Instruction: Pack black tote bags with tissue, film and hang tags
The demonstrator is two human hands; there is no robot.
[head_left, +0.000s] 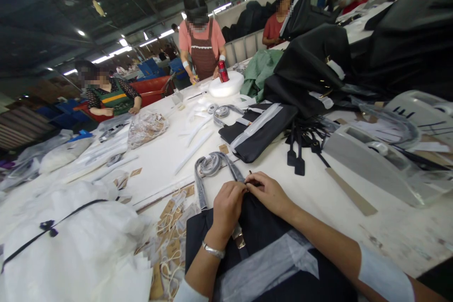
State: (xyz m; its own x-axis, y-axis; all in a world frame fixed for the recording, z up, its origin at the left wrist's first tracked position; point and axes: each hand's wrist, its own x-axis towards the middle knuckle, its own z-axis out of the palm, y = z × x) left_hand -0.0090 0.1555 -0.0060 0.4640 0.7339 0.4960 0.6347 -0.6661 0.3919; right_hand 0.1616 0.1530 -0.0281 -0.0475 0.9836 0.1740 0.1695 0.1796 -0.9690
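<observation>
A black handbag point(262, 231) lies in front of me, a strip of clear plastic film point(265, 264) across its face. Its handle point(200, 184) is wrapped in grey plastic and arches beyond the top edge, with a wrapped coiled strap point(209, 165) beside it. My left hand point(228, 205) is closed in a pinch at the bag's top edge, above a metal clasp point(239, 238). Fingertips of my right hand point(267, 193) pinch at the same spot, almost touching the left ones. A small dark end pokes up there; what the fingers hold is mostly hidden.
Another black bag point(260, 132) lies ahead, near black leather tags point(299, 163). Tags with strings point(171, 245) and white wrapping point(78, 245) are on the left; clear-grey plastic holders point(375, 165) stand right. Across the table point(152, 174), a person in a brown apron point(201, 49) works.
</observation>
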